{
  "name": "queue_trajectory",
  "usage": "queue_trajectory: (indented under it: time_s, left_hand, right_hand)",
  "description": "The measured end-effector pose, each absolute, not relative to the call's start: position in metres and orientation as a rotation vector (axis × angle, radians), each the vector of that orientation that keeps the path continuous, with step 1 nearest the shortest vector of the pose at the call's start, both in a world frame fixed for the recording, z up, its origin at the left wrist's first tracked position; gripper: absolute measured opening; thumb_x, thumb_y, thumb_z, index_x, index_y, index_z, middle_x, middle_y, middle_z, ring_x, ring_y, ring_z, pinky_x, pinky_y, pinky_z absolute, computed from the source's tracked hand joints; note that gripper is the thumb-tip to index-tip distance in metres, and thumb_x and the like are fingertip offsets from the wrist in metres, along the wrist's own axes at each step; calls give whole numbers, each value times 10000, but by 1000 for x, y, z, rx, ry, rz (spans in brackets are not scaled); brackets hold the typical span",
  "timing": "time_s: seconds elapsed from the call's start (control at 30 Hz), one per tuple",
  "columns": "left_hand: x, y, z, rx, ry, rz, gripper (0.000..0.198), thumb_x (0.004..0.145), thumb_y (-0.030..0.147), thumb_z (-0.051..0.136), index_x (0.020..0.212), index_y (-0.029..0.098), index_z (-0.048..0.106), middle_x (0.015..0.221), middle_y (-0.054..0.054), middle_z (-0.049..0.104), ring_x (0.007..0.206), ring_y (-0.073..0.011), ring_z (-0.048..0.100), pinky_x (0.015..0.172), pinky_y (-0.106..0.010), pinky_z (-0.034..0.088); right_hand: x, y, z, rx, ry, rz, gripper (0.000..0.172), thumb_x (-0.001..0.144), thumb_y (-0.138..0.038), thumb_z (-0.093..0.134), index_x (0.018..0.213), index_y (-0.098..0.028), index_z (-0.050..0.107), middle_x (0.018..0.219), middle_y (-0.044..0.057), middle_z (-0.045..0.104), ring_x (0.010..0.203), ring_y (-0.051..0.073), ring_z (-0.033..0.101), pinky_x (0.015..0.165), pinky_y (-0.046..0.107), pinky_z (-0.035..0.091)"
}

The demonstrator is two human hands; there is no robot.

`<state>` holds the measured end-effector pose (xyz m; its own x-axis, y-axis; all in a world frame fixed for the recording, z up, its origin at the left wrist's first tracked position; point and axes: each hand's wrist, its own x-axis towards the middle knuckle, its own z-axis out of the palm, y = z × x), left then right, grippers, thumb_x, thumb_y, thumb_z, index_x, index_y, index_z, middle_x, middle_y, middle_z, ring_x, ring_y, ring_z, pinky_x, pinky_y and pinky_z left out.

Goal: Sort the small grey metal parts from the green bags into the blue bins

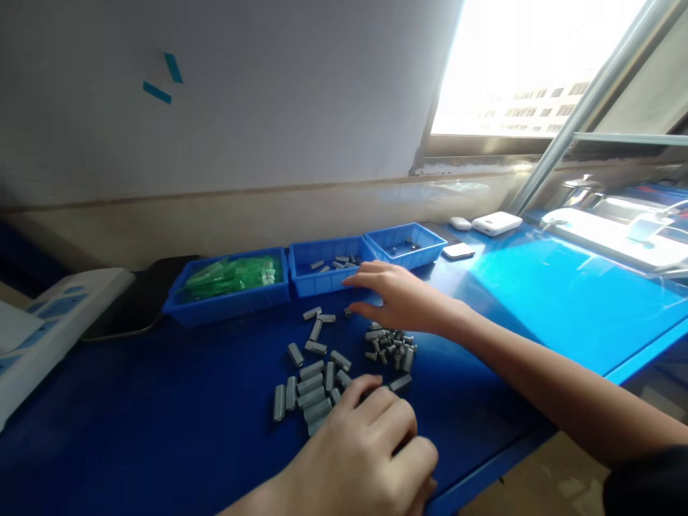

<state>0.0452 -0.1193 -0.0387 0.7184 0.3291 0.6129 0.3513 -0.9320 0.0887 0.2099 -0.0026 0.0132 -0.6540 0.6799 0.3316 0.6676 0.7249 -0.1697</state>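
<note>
My left hand is low in the middle of the head view, back upward and fingers curled down beside a pile of grey metal hex standoffs. Its fingertips are hidden, so what it holds cannot be made out. Farther forward, my right hand hovers in front of the middle blue bin, thumb and fingers apart. By its thumb tip a small metal piece shows. Small screws and a few standoffs form a heap below my right wrist.
Along the wall stand a blue bin of green plastic bags and another blue bin with a few small parts. A white power strip and dark tray lie left. White devices sit right, near the table edge.
</note>
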Motion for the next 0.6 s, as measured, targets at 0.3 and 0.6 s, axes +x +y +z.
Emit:
queue_trajectory:
  time_s: [0.3, 0.6]
  left_hand:
    - [45, -119, -38, -2879, -561, -1024, 109, 855, 236, 549, 755, 192, 548, 725, 0, 536, 711, -144, 511, 879, -345, 456]
    - [45, -119, -36, -2882, -587, -992, 98, 868, 246, 540, 785, 197, 557, 748, -1, 540, 734, -149, 520, 894, -366, 443]
  right_hand:
    - [209, -12, 28, -765, -2320, -167, 128, 873, -224, 595, 944, -129, 643, 867, 71, 649, 804, 166, 597, 721, 298, 500]
    - [265, 0, 41, -1423, -2424, -183, 317, 854, -318, 608, 1136, -178, 644, 805, 48, 675, 663, 163, 594, 599, 274, 434]
